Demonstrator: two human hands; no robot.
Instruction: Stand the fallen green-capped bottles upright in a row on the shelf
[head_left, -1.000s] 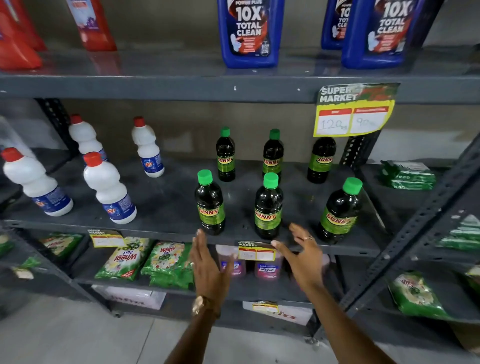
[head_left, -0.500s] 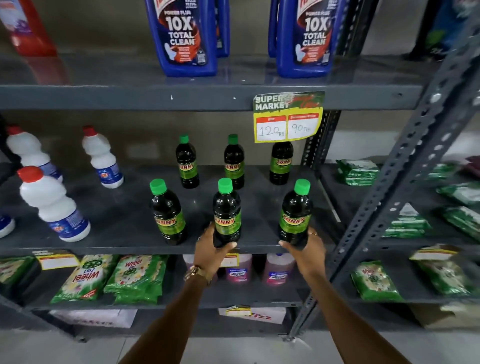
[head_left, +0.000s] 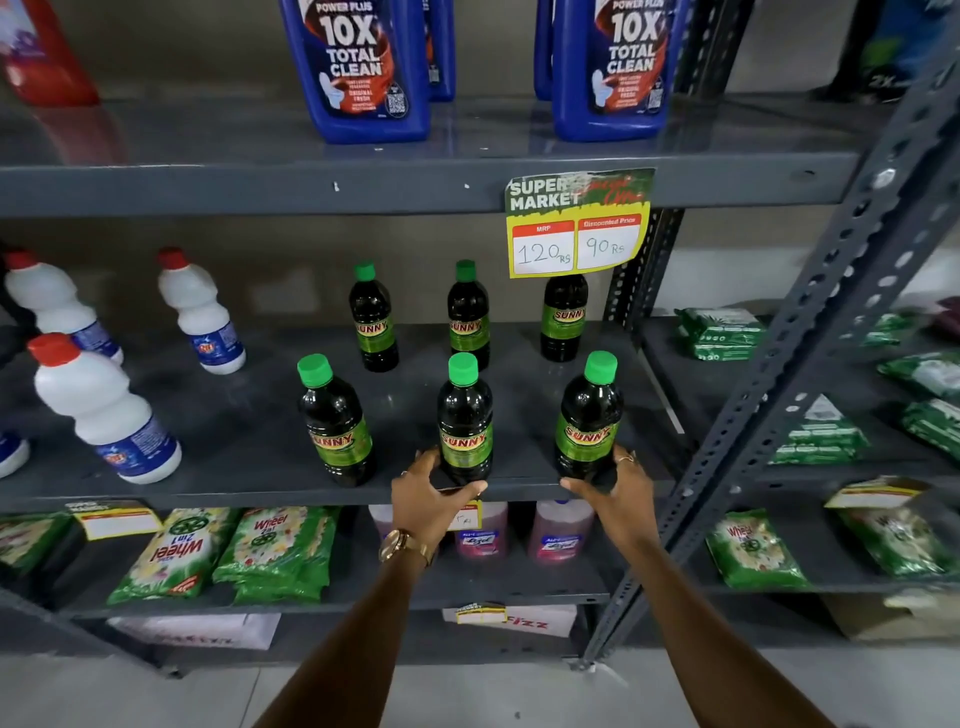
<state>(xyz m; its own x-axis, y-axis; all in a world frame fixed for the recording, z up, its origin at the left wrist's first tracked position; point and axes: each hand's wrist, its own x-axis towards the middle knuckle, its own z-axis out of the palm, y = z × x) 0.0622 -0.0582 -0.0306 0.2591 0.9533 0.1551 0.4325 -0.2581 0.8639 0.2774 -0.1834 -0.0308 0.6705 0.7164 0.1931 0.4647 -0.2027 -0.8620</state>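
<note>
Several dark bottles with green caps and "SUNNY" labels stand upright on the grey middle shelf (head_left: 249, 483) in two rows. The front row holds a left bottle (head_left: 335, 421), a middle bottle (head_left: 465, 415) and a right bottle (head_left: 589, 413). Behind them stand three more, the leftmost (head_left: 373, 317) among them. My left hand (head_left: 428, 496) wraps the base of the middle front bottle. My right hand (head_left: 613, 491) wraps the base of the right front bottle. Both bottles rest on the shelf near its front edge.
White bottles with red caps (head_left: 104, 410) stand on the left of the same shelf. Blue cleaner jugs (head_left: 363, 67) sit on the shelf above, where a price tag (head_left: 576, 223) hangs. A slanted steel upright (head_left: 779, 374) runs on the right. Green packets (head_left: 275, 551) lie below.
My hands rose from below the shelf edge and closed on the bases of the middle and right front bottles. The camera has moved closer and to the right.
</note>
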